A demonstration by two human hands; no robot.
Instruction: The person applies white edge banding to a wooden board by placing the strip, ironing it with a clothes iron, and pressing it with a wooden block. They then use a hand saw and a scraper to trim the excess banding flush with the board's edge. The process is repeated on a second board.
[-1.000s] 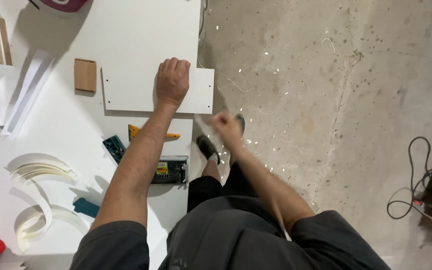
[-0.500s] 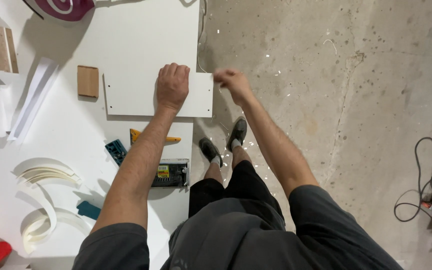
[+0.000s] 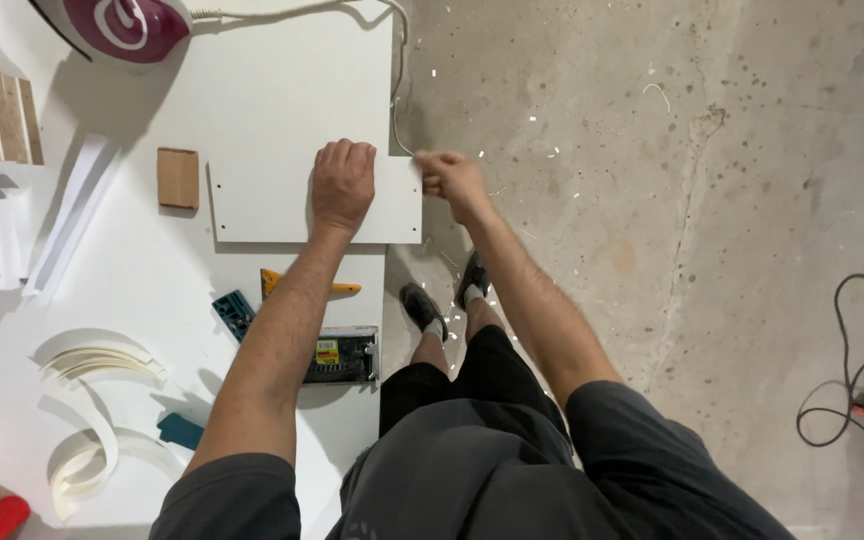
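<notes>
Our bare left hand [image 3: 343, 185] lies palm down with the fingers together and curled slightly at the knuckles, the forearm stretched straight out over the right-hand part of the white bench [image 3: 282, 90]. Our bare right hand [image 3: 452, 180] is closed in a loose fist just past the bench's right edge, its forearm angled inward from the elbow.
</notes>
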